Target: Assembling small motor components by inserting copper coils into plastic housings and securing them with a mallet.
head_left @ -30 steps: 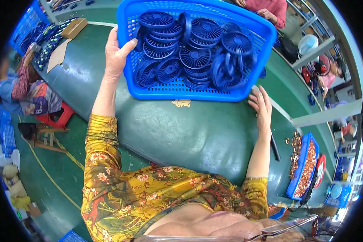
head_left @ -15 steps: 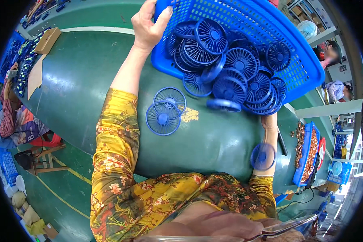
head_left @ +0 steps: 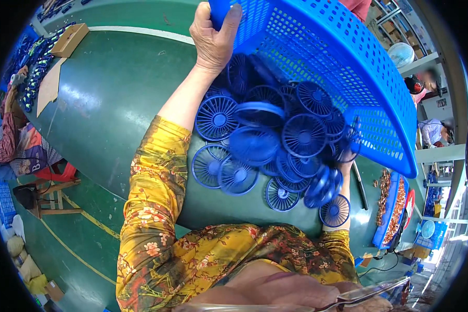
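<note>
A blue perforated plastic basket (head_left: 343, 57) is tipped steeply toward me over the green table. Round blue fan grilles (head_left: 304, 135) with thin spokes tumble from it into a heap, several blurred by motion. My left hand (head_left: 216, 39) is closed on the basket's left rim, thumb over the edge. At the heap's right side only the wrist and part of my right hand (head_left: 346, 162) show; grilles hide its fingers. One loose grille (head_left: 335, 210) lies against my right forearm, and another grille (head_left: 210, 166) rests left of the heap.
On the right stands a blue tray (head_left: 392, 210) of small copper-coloured parts, with a dark rod (head_left: 360, 186) nearer the heap. A cardboard box (head_left: 70, 40) and dark blue parts lie at the far left. Another person (head_left: 15, 135) sits left; other people are at the right.
The basket has tipped further, its far side rising. Many grilles have slid out toward me onto the table. My left hand has moved right with the rim.
</note>
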The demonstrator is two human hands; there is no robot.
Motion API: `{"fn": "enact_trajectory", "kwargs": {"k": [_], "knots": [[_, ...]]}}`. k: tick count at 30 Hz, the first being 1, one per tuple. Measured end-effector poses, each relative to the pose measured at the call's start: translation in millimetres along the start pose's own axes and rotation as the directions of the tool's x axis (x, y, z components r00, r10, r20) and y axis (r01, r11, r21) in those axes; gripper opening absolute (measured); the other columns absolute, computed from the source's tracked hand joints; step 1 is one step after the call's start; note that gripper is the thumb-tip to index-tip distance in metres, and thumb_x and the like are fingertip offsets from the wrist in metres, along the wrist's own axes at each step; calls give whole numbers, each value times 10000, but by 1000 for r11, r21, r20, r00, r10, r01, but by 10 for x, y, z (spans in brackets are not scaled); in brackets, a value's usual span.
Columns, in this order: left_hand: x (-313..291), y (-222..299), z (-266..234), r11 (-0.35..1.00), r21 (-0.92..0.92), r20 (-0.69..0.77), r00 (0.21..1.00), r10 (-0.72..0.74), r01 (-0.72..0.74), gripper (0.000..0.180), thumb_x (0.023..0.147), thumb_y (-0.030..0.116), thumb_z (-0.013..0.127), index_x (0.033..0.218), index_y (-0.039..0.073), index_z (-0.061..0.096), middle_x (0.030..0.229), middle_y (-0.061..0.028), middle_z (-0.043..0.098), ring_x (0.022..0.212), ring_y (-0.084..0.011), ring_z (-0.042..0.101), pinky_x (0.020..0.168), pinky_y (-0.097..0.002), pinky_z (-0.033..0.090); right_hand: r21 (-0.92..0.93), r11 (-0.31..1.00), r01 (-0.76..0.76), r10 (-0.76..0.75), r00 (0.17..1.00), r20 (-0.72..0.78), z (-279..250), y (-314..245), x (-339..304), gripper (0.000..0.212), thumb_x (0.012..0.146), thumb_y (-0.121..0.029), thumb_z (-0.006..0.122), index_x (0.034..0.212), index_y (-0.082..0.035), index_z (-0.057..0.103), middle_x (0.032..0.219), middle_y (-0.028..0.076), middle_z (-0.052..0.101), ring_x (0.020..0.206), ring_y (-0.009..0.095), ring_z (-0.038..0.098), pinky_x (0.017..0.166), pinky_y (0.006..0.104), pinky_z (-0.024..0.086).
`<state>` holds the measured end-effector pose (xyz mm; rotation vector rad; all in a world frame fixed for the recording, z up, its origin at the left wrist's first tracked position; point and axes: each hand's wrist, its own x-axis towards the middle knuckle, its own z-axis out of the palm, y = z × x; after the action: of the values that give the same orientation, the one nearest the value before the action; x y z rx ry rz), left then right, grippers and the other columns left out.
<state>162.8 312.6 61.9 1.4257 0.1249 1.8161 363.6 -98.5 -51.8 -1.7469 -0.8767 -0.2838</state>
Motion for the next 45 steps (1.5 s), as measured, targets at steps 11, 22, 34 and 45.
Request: {"fn": "enact_trajectory", "kwargs": {"k": [11,22,34,45], "knots": [[133,191,-154,913,249,377,836,-398,323,342,841,176,717,1112,11,590,925,-32,657,811,-80,590,728,-228,483,-10,994,-111,109,990,-85,115,-176,93,347,832,-102,694,1161,-30,610,1261,212,526,1144,308,503,1023,436,369],[113,337,-954,897,239,352,827,-438,373,344,863,170,696,1179,62,617,1101,-29,641,1009,-130,585,903,-307,461,-445,828,340,-240,933,266,352,-58,54,487,827,-130,700,1263,-34,503,1213,103,558,1083,247,529,1000,407,379],[463,637,-1379,840,-108,-147,827,-542,531,351,848,167,711,1158,42,604,1046,-59,641,925,-166,619,821,-320,493,289,863,-415,240,839,488,540,-819,301,461,882,-136,636,1301,2,505,1297,124,546,1191,204,520,1033,328,386],[414,1485,-2119,594,-373,-184,571,-800,713,598,907,153,611,1421,38,330,1461,-174,361,1348,-350,325,1127,-588,188,332,717,-613,367,736,569,-341,-580,465,411,913,-244,587,1228,19,562,1132,110,631,1046,171,599,931,301,472]]}}
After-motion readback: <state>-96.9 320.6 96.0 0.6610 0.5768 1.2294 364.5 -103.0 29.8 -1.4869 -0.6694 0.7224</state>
